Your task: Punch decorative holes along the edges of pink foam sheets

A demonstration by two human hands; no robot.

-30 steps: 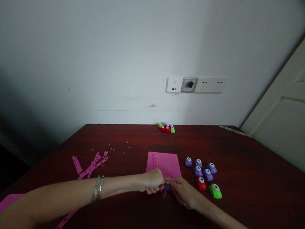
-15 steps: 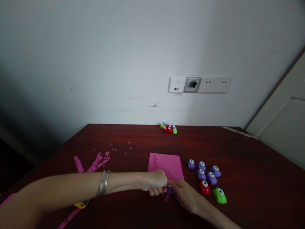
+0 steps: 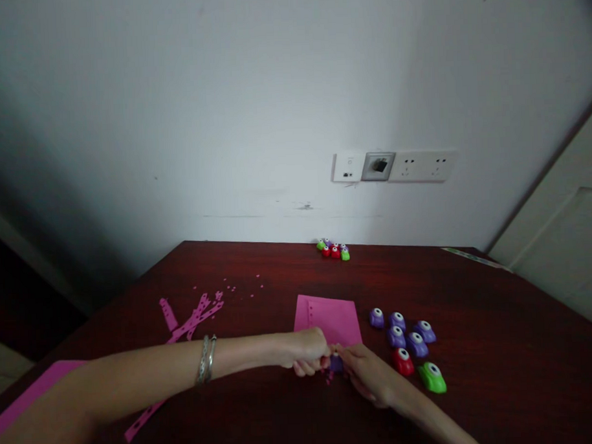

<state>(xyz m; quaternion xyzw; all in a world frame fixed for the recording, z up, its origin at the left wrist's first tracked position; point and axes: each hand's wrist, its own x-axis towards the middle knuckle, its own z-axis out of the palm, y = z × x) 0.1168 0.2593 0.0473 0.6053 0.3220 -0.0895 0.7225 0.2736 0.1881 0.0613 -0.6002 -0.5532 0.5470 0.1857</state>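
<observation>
A purple craft punch [image 3: 336, 364] is at the near edge of a pink sheet [image 3: 333, 318], mostly covered by my fingers. My left hand [image 3: 307, 351], with bracelets at its wrist, is closed in a fist against the punch's left side. From the right, my right hand [image 3: 368, 373] grips the same punch, fingers wrapped round it. A column of small punched holes runs along the left of the pink sheet. Small pink cut-outs [image 3: 329, 377] lie just below the punch. Exactly how each thumb rests is hidden.
Right of the sheet stand several purple punches [image 3: 396, 337], a red punch [image 3: 402, 362] and a green punch [image 3: 432, 378]. More small punches [image 3: 334, 252] sit by the wall. Punched pink strips [image 3: 197, 318] and scattered bits lie left. Another pink sheet [image 3: 44, 386] is under my left arm.
The view has shifted slightly, so everything on the table appears a little further right. Both hands stay closed at the purple craft punch.
</observation>
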